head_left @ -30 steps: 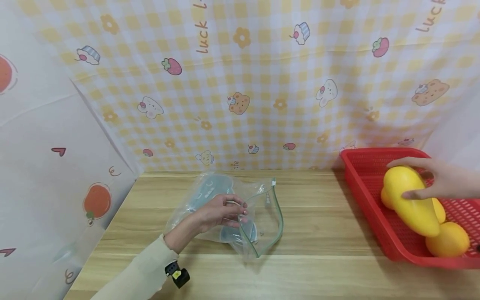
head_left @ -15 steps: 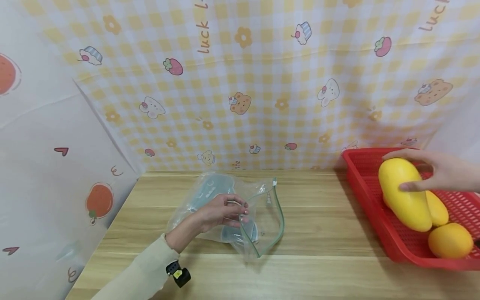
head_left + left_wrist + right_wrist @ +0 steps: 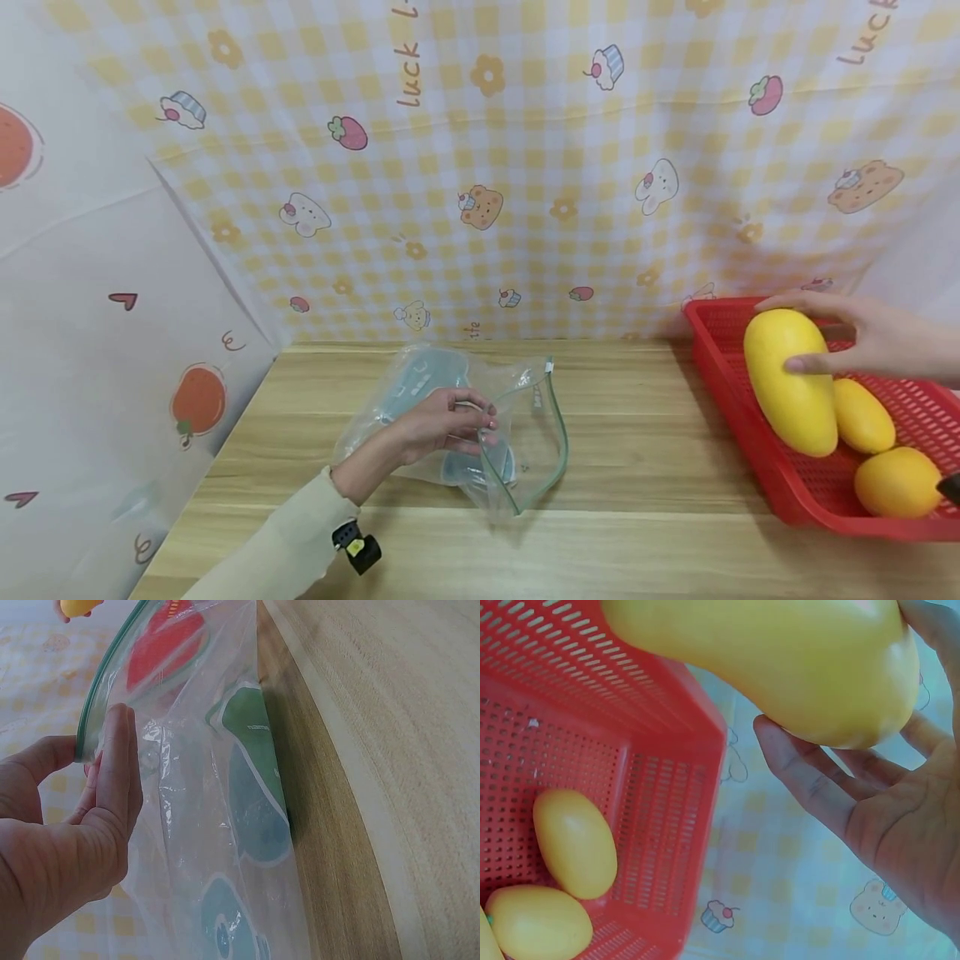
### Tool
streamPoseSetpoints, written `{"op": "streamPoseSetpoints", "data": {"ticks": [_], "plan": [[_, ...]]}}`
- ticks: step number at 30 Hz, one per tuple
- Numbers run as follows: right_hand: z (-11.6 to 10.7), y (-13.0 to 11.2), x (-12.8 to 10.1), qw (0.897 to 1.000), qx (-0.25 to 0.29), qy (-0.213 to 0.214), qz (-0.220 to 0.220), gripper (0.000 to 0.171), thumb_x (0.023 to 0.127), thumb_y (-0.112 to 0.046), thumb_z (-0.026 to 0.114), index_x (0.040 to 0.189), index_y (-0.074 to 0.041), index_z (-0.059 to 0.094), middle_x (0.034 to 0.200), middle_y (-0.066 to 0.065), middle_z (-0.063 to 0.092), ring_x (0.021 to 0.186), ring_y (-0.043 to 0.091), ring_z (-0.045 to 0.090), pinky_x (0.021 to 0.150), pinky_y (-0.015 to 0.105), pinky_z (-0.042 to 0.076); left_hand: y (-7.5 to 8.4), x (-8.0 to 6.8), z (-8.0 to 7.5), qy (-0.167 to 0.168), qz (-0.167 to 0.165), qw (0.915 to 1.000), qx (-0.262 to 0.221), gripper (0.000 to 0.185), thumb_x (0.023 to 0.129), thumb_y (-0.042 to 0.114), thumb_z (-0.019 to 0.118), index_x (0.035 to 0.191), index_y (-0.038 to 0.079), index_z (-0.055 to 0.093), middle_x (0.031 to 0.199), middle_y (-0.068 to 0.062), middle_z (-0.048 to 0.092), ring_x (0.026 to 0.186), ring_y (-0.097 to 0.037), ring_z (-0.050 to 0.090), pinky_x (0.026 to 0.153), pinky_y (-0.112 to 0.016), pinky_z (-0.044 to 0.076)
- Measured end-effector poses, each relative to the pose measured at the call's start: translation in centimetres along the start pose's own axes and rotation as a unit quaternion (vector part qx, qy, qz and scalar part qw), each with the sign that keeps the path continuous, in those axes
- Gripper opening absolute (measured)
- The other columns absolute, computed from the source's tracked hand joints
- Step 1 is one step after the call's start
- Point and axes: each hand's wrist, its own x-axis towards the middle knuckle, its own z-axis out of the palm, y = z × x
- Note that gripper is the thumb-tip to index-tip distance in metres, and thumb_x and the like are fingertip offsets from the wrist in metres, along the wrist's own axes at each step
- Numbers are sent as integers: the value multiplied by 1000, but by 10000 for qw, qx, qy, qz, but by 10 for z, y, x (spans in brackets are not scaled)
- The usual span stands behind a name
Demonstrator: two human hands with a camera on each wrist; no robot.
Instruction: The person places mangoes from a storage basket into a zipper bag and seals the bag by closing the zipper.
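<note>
Right hand point(image 3: 873, 337) grips mango point(image 3: 791, 379).

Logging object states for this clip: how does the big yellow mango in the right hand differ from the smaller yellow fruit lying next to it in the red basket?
The big mango is gripped by the right hand and lifted above the red basket; the smaller yellow fruit lies untouched on the basket floor. The big mango is clearly longer and bulkier. It is paler lemon yellow; the smaller fruit looks slightly deeper yellow. Both are smooth, elongated and yellow.
</note>
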Motion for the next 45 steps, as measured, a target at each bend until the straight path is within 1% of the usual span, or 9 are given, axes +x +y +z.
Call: {"op": "streamPoseSetpoints", "data": {"ticks": [6, 8, 13, 18, 23, 28, 33, 37, 45], "plan": [[4, -10, 4, 10000, 15, 45, 4, 70, 83, -5, 85, 144, -16, 52, 129, -23, 50, 103, -5, 56, 69, 27, 58, 1, 0, 0, -8, -5, 10000, -12, 24, 99, 5, 64, 120, -7, 58, 108, -18, 71, 97, -29, 72, 84, -42, 60], [6, -13, 5, 10000, 17, 50, 14, 69, 84, -6, 84, 144, -16, 52, 130, -21, 50, 104, -6, 55, 71, 25, 57, 1, 0, 0, 3, -13, 10000, -7, 24, 99, 5, 64, 119, -7, 58, 108, -18, 71, 97, -28, 72, 83, -42, 60], [9, -20, 8, 9999, -99, 66, 51, 67, 85, -10, 84, 144, -13, 52, 136, -6, 50, 112, -8, 46, 79, 16, 50, 1, 0, 1, 27, -16, 10000, 17, 24, 99, 6, 64, 119, -7, 58, 108, -18, 71, 97, -28, 72, 83, -42, 60], [11, -28, 10, 9999, -122, 0, 99, 67, 86, -14, 84, 145, -14, 52, 141, 7, 50, 116, -8, 43, 80, 17, 49, 2, 0, 1, 17, -11, 10000, 25, 24, 99, 6, 65, 119, -6, 59, 108, -18, 71, 97, -29, 71, 84, -42, 60], [18, -37, 16, 9998, 126, 2, -126, 66, 85, -14, 85, 143, -16, 55, 138, 2, 55, 114, -4, 51, 84, 13, 48, 2, 0, 1, 14, -22, 10000, 30, 25, 99, 6, 64, 119, -7, 58, 108, -18, 71, 97, -29, 71, 84, -42, 60], [25, -49, 19, 9991, -13, 126, -410, 66, 81, -18, 89, 140, -23, 60, 135, -8, 60, 114, -1, 55, 87, 9, 45, 2, -1, 2, 34, -6, 10000, 37, 24, 99, 6, 65, 119, -7, 58, 108, -18, 70, 97, -29, 71, 84, -42, 60], [30, -63, 21, 9981, 337, -17, -523, 67, 82, -16, 89, 141, -28, 59, 141, -3, 57, 118, 4, 56, 90, 11, 47, 2, 0, 3, 44, -14, 10000, 26, 24, 98, 6, 65, 118, -6, 59, 108, -19, 71, 97, -28, 71, 83, -42, 60], [33, -65, 24, 9967, 577, -236, -519, 66, 85, -17, 86, 143, -26, 56, 143, 2, 55, 119, 6, 56, 91, 17, 51, 2, 0, 3, 48, -8, 10000, 7, 24, 98, 5, 65, 118, -6, 59, 109, -19, 70, 97, -28, 71, 83, -42, 60], [41, -62, 29, 9961, 626, -333, -533, 66, 86, -19, 85, 144, -23, 53, 146, 3, 49, 119, 5, 51, 89, 21, 53, 2, 0, 2, 28, -38, 10000, 23, 24, 99, 5, 64, 119, -6, 58, 109, -19, 70, 97, -28, 71, 83, -42, 60]]}}
